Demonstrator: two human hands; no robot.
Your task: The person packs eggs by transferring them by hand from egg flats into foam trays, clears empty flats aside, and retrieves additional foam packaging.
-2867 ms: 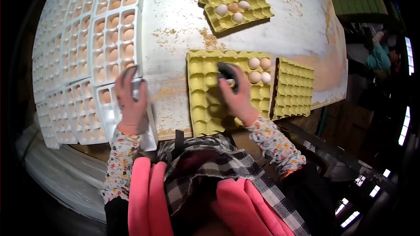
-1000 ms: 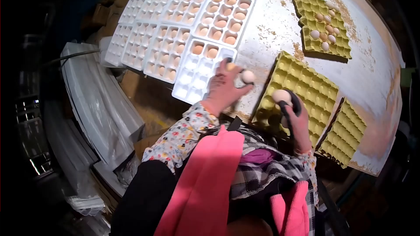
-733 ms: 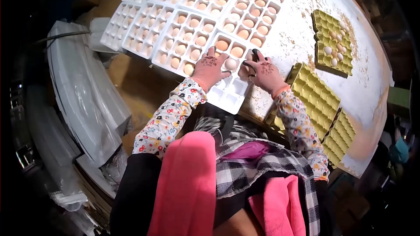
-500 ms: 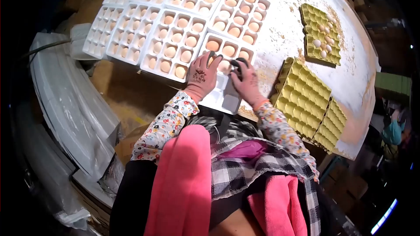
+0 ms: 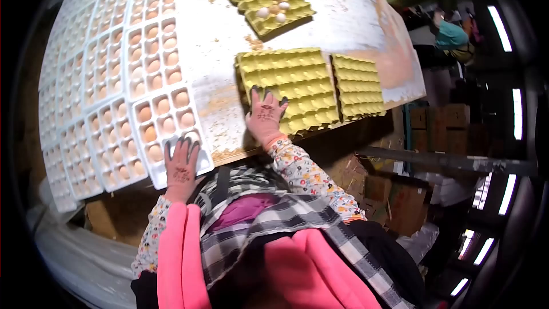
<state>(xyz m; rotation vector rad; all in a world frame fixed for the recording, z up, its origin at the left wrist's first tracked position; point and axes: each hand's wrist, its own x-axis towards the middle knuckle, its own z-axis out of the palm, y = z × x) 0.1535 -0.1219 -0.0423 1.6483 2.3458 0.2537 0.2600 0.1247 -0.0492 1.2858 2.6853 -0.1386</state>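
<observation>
My left hand point(image 5: 182, 167), in a pink glove with dark fingertips, is at the near end of a white egg tray point(image 5: 204, 163). Its fingers are stretched and apart, and their tips are at a pale egg point(image 5: 192, 137) in one compartment. Brown eggs point(image 5: 167, 125) sit in the compartments beyond, while the hand hides some of the nearest ones. My right hand point(image 5: 266, 117), gloved alike, lies with spread fingers over the near left part of a yellow-green moulded egg tray point(image 5: 303, 88). No egg shows in that tray.
More egg-filled white trays point(image 5: 108, 80) stand in rows on the left. Farther back, another yellow-green tray point(image 5: 251, 0) holds several pale eggs. A narrower-looking yellow-green tray point(image 5: 358, 87) is at the right. Cardboard boxes point(image 5: 406, 203) stand beyond the table point(image 5: 220, 74). A person in teal point(image 5: 452, 34) is far right.
The view has swung right. My right hand has left the white tray and come onto the yellow-green tray. My left hand stays at the white tray, its fingers now straighter.
</observation>
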